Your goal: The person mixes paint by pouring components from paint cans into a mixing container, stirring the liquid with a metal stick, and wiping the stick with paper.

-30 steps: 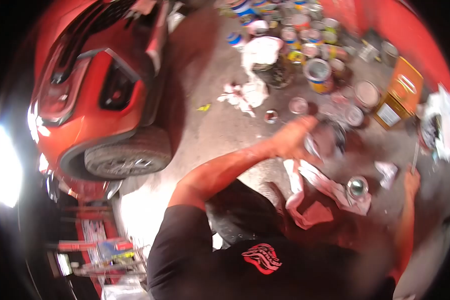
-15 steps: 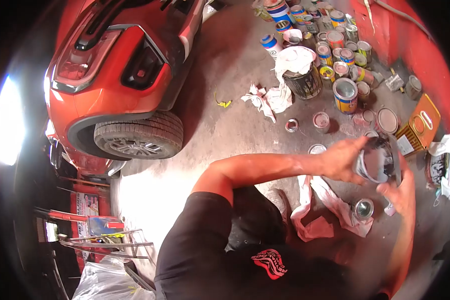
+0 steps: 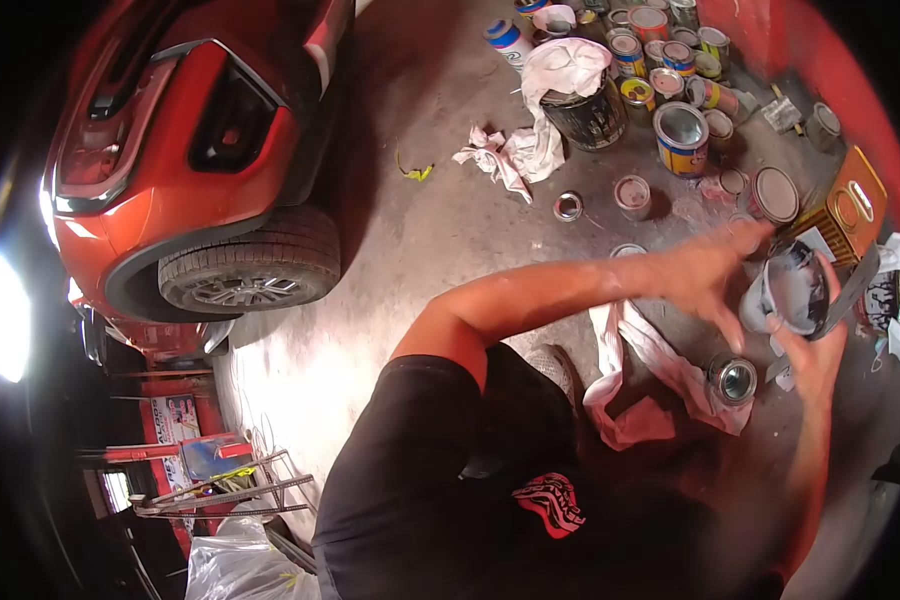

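My right hand (image 3: 815, 360) is wrapped round a clear cup (image 3: 792, 290) with grey residue on its wall, tilted above the floor. A long flat grey strip (image 3: 854, 288) runs behind the cup by the same hand; whether the fingers hold it I cannot tell. My left hand (image 3: 705, 280) is off the cup, just left of it, fingers spread and slightly blurred, holding nothing. Below the hands, an open metal can (image 3: 733, 380) stands beside a crumpled white cloth (image 3: 660, 350). A yellow rectangular tin (image 3: 850, 205) is just beyond the cup.
Several paint cans (image 3: 682, 140) crowd the floor ahead, with a cloth-draped black bucket (image 3: 585, 115). A brush (image 3: 782, 112) lies near the red wall. At left stands a red vehicle (image 3: 160, 210), its tyre (image 3: 250, 265) facing me. A plastic-wrapped bundle (image 3: 240, 555) is at lower left.
My left hand has let go of the cup and opened. The cup has moved slightly right in my right hand, and the grey strip now shows. The whole view has shifted a little.
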### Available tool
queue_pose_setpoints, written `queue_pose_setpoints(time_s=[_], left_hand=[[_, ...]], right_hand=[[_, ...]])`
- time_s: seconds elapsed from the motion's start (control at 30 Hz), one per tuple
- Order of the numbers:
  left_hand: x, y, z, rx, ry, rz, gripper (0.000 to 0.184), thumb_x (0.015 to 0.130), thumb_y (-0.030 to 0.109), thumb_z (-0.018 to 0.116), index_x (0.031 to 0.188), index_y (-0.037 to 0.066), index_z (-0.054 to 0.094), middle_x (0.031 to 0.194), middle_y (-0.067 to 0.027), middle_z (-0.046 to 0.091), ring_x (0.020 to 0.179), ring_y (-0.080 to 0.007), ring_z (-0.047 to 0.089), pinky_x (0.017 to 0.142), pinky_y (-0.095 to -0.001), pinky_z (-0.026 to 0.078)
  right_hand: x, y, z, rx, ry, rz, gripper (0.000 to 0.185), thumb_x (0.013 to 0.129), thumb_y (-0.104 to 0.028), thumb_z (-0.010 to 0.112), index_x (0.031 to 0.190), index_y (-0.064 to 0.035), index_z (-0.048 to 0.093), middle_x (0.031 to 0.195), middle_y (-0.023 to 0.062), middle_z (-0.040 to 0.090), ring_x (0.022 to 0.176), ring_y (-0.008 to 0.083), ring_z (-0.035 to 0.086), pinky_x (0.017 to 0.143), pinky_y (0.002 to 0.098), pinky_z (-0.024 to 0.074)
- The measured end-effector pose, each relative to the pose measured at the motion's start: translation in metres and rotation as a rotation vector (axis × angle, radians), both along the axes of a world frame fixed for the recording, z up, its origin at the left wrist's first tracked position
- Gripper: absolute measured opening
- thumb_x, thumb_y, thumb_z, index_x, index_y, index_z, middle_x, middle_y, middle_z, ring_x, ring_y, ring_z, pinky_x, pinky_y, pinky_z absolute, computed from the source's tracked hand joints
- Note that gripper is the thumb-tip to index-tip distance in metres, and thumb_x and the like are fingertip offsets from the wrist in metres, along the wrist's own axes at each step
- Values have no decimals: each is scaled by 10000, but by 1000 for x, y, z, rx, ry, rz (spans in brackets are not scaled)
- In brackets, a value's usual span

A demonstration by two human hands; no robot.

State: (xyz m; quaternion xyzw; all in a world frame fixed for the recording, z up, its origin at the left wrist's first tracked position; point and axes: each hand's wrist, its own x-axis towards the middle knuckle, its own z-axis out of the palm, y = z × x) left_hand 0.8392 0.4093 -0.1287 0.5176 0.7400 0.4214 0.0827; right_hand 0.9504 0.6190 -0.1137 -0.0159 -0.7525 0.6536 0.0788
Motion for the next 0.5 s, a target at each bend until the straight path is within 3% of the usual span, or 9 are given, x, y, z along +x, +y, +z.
queue_pose_setpoints(time_s=[0.07, 0.13, 0.2, 0.23, 0.3, 0.33, 0.4, 0.5], left_hand=[[-23, -30, -22, -66, 11, 164, 990, 687, 517, 802, 1377, -37, 360, 1313, -260, 464, 1192, -421, 480, 1024, -464, 400], [-35, -69, -59, -341, -72, 392, 722, 816, 369, 724, 1337, -22, 414, 1299, -240, 491, 1158, -423, 501, 1001, -458, 418], [-33, -107, -133, -407, 90, 400, 555, 859, 227, 665, 1300, -21, 439, 1267, -228, 520, 1122, -424, 522, 971, -455, 438], [-25, -122, -162, -503, 171, 309, 676, 811, 250, 710, 1345, -25, 401, 1311, -246, 480, 1177, -415, 493, 1009, -453, 413], [-5, -114, -161, -471, 234, 209, 930, 721, 341, 794, 1416, -29, 300, 1360, -269, 423, 1265, -417, 425, 1061, -447, 366], [-2, -103, -160, -469, 240, 198, 930, 721, 341, 794, 1416, -29, 300, 1360, -269, 423, 1265, -417, 425, 1061, -447, 366], [3, -71, -159, -418, -36, 276, 1194, 586, 442, 861, 1439, -60, 194, 1403, -283, 363, 1316, -417, 372, 1108, -444, 313], [-2, -49, -162, -317, -179, 296, 1309, 527, 504, 885, 1449, -55, 142, 1412, -277, 356, 1330, -420, 356, 1109, -433, 315]], right_hand=[[-2, 21, -5, 73, -15, -8, 846, 671, -64, 804, 1403, -9, 384, 1258, 143, 547, 1145, 216, 549, 1004, 358, 424], [-1, 33, -4, 190, 17, -74, 838, 663, -38, 796, 1399, -18, 395, 1276, 138, 534, 1161, 218, 538, 1007, 355, 422], [-1, 39, -4, 258, 24, -130, 876, 624, 26, 794, 1406, -40, 405, 1324, 126, 501, 1217, 220, 499, 1024, 353, 417], [-1, 40, -8, 261, 23, -130, 876, 624, 26, 794, 1406, -40, 405, 1324, 126, 501, 1217, 220, 499, 1024, 353, 417], [2, 38, -28, 257, 14, -66, 949, 584, 27, 823, 1424, -41, 386, 1376, 139, 486, 1246, 234, 497, 1041, 362, 413], [3, 36, -41, 262, 9, -39, 992, 559, 27, 839, 1434, -42, 376, 1397, 148, 487, 1256, 240, 504, 1049, 364, 413], [6, 33, -60, 300, -96, -33, 994, 558, 1, 848, 1432, -48, 376, 1365, 155, 522, 1232, 252, 532, 1033, 367, 425], [6, 34, -81, 410, -238, 39, 999, 558, -57, 865, 1429, -76, 377, 1288, 168, 586, 1183, 287, 577, 998, 384, 449]])
